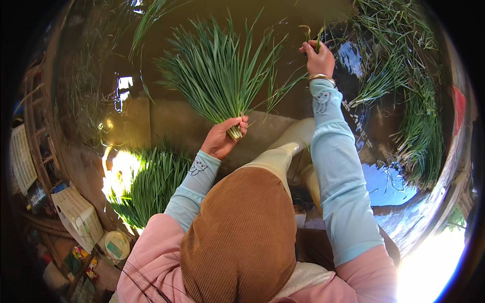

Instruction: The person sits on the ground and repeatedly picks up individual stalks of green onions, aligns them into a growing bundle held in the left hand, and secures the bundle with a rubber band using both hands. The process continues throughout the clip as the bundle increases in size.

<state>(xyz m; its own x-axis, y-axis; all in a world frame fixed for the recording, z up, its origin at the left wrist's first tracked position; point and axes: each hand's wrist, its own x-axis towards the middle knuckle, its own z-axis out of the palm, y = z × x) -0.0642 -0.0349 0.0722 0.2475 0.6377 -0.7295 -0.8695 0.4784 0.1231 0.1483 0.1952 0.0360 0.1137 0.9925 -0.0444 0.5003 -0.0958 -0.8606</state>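
My left hand point(226, 137) is closed around the pale stem ends of a bunch of long green leaves, which look like garlic chives point(223, 72); the tips fan out over brown water. My right hand point(320, 57), at the upper right above the water, pinches a few yellowish-green leaves point(318, 39) between thumb and fingers. A few loose blades point(280, 94) lie between the two hands. Below and left of my left hand stands a dense pile of the same green leaves point(155, 185), partly in bright sunlight.
Loose leaves point(394, 26) float at the upper right, near a small bunch point(382, 81) and a larger bundle point(422, 132) by the curved edge. White plastic baskets point(77, 216) and a round lidded tub point(116, 245) stand at the left. Pale boots point(274, 157) are in front of me.
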